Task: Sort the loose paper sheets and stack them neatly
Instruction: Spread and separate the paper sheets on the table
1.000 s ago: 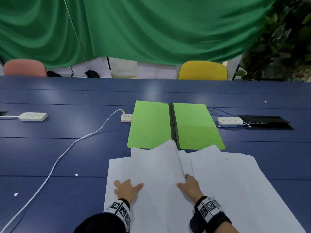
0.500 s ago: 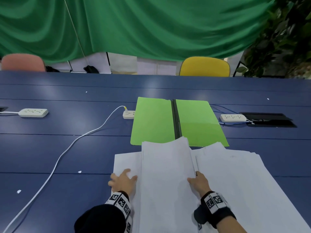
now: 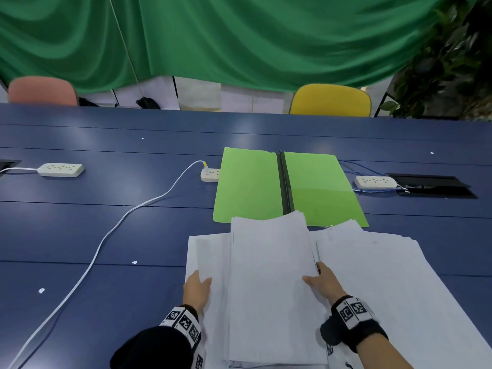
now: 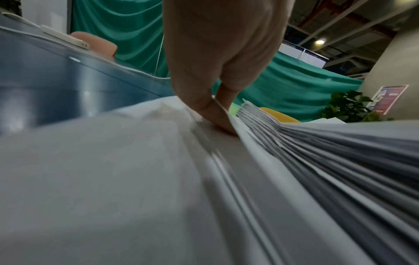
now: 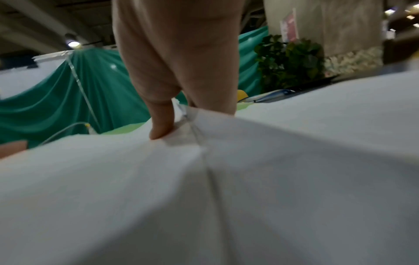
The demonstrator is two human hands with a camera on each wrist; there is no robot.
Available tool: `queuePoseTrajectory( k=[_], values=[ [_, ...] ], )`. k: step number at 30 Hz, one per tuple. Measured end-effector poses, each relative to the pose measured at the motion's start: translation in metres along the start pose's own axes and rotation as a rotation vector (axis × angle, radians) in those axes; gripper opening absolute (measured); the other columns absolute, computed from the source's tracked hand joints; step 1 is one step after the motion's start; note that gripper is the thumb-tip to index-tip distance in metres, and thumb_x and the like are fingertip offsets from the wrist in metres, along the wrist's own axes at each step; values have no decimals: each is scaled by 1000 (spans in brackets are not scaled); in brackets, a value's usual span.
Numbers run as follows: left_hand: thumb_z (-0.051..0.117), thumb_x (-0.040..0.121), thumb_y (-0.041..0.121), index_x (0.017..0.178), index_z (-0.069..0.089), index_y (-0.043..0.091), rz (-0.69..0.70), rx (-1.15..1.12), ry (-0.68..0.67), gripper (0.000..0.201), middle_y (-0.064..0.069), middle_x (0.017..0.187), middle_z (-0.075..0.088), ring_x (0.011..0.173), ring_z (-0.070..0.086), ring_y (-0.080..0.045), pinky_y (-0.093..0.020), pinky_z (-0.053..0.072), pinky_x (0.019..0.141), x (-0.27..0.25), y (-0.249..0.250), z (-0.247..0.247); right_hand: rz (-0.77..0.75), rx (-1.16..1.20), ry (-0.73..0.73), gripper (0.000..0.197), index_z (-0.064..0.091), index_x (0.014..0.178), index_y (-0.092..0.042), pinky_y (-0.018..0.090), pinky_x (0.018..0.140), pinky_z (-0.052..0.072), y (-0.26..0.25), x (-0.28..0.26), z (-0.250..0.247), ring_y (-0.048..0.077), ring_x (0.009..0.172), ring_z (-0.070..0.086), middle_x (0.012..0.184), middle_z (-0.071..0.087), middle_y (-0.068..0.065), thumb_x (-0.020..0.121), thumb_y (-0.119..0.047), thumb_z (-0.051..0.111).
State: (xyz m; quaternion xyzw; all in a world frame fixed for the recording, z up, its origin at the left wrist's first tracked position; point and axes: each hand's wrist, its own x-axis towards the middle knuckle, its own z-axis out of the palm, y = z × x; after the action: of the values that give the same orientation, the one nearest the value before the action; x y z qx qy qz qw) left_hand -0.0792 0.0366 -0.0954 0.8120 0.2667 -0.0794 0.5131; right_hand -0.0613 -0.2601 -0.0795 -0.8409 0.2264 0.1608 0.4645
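Two hands frame a thick stack of white sheets (image 3: 269, 283) on the blue table (image 3: 106, 230). The left hand (image 3: 197, 290) lies flat on the lower sheets (image 3: 206, 251) that stick out at the stack's left side, its fingers (image 4: 217, 116) straight and loose, tips pressed against the stack's left edge; from the left wrist view the staggered edges of many sheets fan out just right of those fingers. The right hand (image 3: 323, 284) sits at the stack's right edge, thumb on top of the top sheet and the other fingers (image 5: 162, 123) down along the edge, so it pinches that side of the pile; how far they reach under the paper cannot be told. A spread of more white sheets (image 3: 394, 283) lies to the right of the right hand, touching the stack and partly under it.

Beyond the fingertips, an open green folder (image 3: 287, 187) lies flat with its dark spine in the middle; the stack's far edge overlaps the folder's near edge. A white power strip (image 3: 209, 174) sits just left of the folder, its white cable (image 3: 106, 235) trailing well to the left of the left hand. Another power strip (image 3: 375, 181) sits just right of the folder, and a third one (image 3: 60, 169) lies far to the left.
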Motion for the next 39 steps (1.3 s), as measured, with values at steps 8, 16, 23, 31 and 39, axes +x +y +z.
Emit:
queuePoseTrajectory(
  k=[8,16,23,31,39],
  values=[
    [37,91,4,61,45,7,-82,-8,-6,31,-11,71,55,78,48,-26,-32,39,68,12,-2,1,-146,-163,-157,47,39,135,-16,27,99,38,-22,-12,21,22,124,48,133,52,5,91,-11,53],
    [61,88,34,112,56,15,-3,-385,-238,31,-4,112,66,98,64,-20,-31,51,79,3,1,-2,-80,-101,-174,48,41,129,-14,33,99,44,-21,-11,53,23,115,54,126,57,5,87,-24,62],
    [65,81,15,121,51,23,452,-397,-296,44,6,116,65,107,63,-10,-26,52,89,-29,60,-22,-114,396,-222,71,48,125,-7,36,88,54,-26,-3,31,22,103,64,121,63,9,68,-34,80],
    [63,85,3,105,58,24,733,-568,-201,29,14,97,69,91,65,1,-16,51,81,-65,151,-65,-493,722,-59,61,63,102,-12,31,79,56,-129,-49,-14,10,83,69,89,74,-4,52,-37,88],
    [60,77,11,97,62,25,904,-732,-83,25,23,86,71,85,65,6,-9,47,76,-76,172,-93,-777,715,88,23,62,90,-11,9,62,49,-167,-91,-25,-7,65,64,69,70,-21,76,7,67]
  ],
)
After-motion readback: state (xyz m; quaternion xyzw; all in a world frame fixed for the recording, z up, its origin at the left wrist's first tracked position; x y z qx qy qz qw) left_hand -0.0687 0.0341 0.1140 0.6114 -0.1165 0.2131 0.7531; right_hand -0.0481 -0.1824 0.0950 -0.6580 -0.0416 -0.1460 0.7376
